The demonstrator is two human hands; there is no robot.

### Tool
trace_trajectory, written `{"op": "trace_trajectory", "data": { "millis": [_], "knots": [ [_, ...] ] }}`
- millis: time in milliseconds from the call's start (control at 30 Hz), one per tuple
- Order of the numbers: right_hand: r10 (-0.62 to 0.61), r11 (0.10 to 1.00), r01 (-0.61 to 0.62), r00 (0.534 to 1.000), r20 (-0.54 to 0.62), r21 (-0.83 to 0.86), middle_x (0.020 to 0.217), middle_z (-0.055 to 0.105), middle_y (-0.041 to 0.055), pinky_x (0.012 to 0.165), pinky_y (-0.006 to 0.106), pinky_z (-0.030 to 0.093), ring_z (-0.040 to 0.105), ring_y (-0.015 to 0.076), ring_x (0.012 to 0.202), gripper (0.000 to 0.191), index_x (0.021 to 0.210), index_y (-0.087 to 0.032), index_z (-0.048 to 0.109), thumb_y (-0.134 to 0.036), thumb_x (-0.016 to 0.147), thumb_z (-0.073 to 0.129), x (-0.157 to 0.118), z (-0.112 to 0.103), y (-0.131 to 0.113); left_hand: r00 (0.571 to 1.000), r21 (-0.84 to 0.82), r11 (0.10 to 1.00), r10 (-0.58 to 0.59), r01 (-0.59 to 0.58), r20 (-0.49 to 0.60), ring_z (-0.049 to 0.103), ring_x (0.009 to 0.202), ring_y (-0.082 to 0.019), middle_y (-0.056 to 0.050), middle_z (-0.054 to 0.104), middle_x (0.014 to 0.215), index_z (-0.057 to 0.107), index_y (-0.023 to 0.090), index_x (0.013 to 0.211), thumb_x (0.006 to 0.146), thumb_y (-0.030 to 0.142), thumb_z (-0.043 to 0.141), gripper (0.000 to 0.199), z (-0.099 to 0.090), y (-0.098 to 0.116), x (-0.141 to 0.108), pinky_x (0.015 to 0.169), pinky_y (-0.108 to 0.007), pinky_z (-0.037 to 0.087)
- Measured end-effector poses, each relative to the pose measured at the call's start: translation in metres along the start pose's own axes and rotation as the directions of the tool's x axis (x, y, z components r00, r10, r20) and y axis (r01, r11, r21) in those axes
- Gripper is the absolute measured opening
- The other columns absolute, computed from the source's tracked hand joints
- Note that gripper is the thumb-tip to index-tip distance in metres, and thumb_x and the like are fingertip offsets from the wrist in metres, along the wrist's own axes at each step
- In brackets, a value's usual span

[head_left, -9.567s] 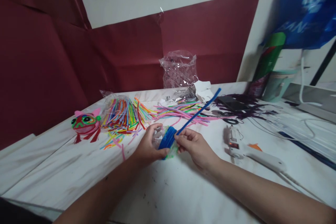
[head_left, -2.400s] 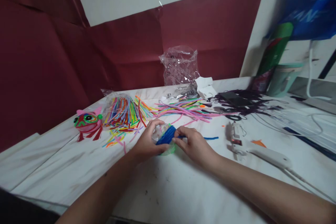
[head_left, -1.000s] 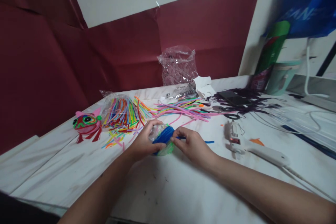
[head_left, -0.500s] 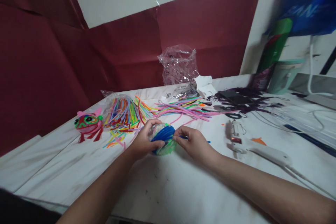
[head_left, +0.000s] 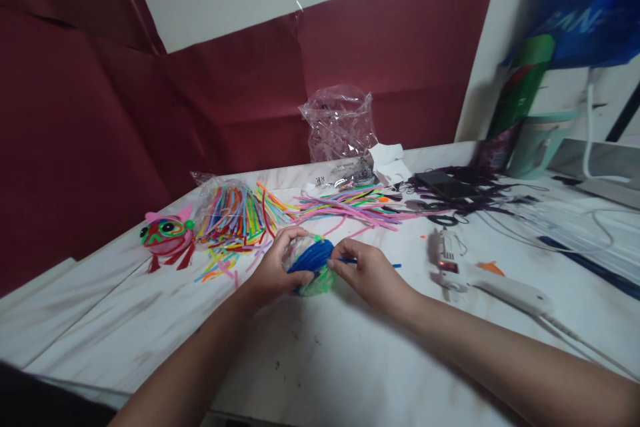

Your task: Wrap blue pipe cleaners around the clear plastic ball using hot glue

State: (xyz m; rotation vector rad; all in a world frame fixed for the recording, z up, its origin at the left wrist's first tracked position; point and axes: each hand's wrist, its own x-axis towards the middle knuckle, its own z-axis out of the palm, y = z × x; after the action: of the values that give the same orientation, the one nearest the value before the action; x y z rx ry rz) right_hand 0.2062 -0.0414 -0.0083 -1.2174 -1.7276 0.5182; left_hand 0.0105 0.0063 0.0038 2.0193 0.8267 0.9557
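Note:
A rounded craft piece, covered partly in blue pipe cleaner with green and pale patches, rests at the middle of the table. My left hand is wrapped round its left side, thumb across the front. At its right side, my right hand pinches a blue pipe cleaner against the piece; the loose end sticks out to the right behind the fingers. The underside of the craft piece is hidden.
A finished-looking pipe-cleaner animal stands at left beside a bag of colourful pipe cleaners. More pipe cleaners lie behind my hands. On the right is a white glue gun with its red light lit and a cord. Scissors and a phone lie farther back.
Both hands keep almost the same hold on the craft piece. The view has shifted very slightly; nothing was let go.

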Motion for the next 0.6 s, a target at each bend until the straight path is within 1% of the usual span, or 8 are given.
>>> {"op": "trace_trajectory", "data": {
  "millis": [133, 200, 400, 500, 600],
  "knots": [
    [0.006, 1.0, -0.006, 1.0, 0.006, 0.001, 0.066, 0.061, -0.0007, 0.06, 0.025, 0.042, 0.056, 0.0152, 0.063, 0.011, 0.068, -0.02, 0.054, -0.015, 0.078, 0.057, 0.0, -0.001, -0.001, 0.995, -0.061, 0.995, -0.074, 0.077, 0.061, 0.051, 0.11, -0.029, -0.007, 0.052, 0.118, 0.046, 0.023, 0.115, 0.059, 0.046, 0.078, 0.069, -0.001, 0.002, 0.0, 0.089, -0.034, 0.042],
    [0.009, 1.0, -0.009, 1.0, 0.012, 0.002, 0.065, 0.061, -0.0009, 0.059, 0.025, 0.041, 0.055, 0.015, 0.061, 0.012, 0.068, -0.02, 0.054, -0.015, 0.078, 0.057, -0.001, 0.0, -0.003, 0.993, -0.062, 0.994, -0.085, 0.09, 0.08, 0.052, 0.108, -0.027, -0.006, 0.053, 0.116, 0.046, 0.023, 0.115, 0.059, 0.045, 0.078, 0.068, -0.001, 0.003, 0.0, 0.087, -0.033, 0.042],
    [-0.017, 0.999, 0.018, 0.999, 0.038, -0.042, 0.065, 0.062, -0.0008, 0.06, 0.024, 0.04, 0.058, 0.0153, 0.063, 0.014, 0.065, -0.02, 0.054, -0.012, 0.076, 0.059, -0.006, 0.003, -0.01, 0.996, 0.01, 0.998, -0.069, 0.069, 0.049, 0.049, 0.112, -0.027, -0.005, 0.051, 0.118, 0.045, 0.023, 0.11, 0.061, 0.04, 0.078, 0.062, 0.0, 0.005, 0.001, 0.09, -0.034, 0.04],
    [-0.048, 0.994, 0.051, 0.998, 0.03, -0.1, 0.065, 0.064, -0.0001, 0.059, 0.024, 0.041, 0.059, 0.0159, 0.062, 0.013, 0.066, -0.019, 0.056, -0.011, 0.074, 0.061, -0.005, 0.003, -0.01, 0.998, 0.002, 0.998, -0.061, 0.061, 0.034, 0.048, 0.112, -0.027, -0.005, 0.051, 0.115, 0.045, 0.022, 0.109, 0.061, 0.038, 0.077, 0.06, 0.002, 0.007, 0.0, 0.091, -0.033, 0.039],
    [-0.104, 0.981, 0.103, 0.995, 0.003, -0.163, 0.067, 0.067, 0.0016, 0.062, 0.026, 0.042, 0.061, 0.0181, 0.066, 0.01, 0.068, -0.019, 0.058, -0.012, 0.071, 0.064, -0.004, 0.0, -0.007, 0.997, -0.023, 0.997, -0.073, 0.074, 0.036, 0.048, 0.111, -0.027, -0.005, 0.05, 0.113, 0.045, 0.022, 0.109, 0.062, 0.036, 0.077, 0.059, 0.002, 0.007, 0.0, 0.09, -0.032, 0.038]
  ]
}}
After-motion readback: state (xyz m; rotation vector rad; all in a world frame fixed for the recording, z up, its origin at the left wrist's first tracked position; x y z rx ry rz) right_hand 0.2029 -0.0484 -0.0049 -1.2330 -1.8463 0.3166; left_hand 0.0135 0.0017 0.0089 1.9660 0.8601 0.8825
